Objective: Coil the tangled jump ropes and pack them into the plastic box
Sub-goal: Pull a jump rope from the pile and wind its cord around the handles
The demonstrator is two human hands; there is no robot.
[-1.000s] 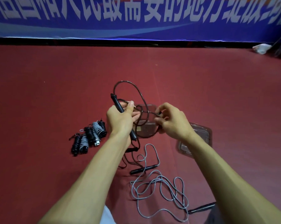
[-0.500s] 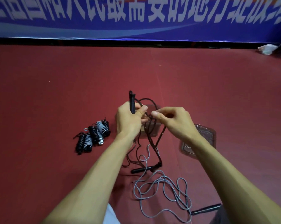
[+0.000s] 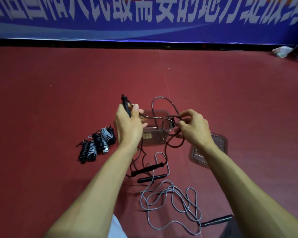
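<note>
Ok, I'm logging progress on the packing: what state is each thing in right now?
Dark rope: uncoiled, held up in loops, tail on the floor.
Left hand: grips its handle.
Right hand: pinches the same rope.
Grey rope: loose tangle on floor.
Coiled ropes: wound, on floor left of box.
Plastic box: open, upright.
Lid: off, on floor right of box.
</note>
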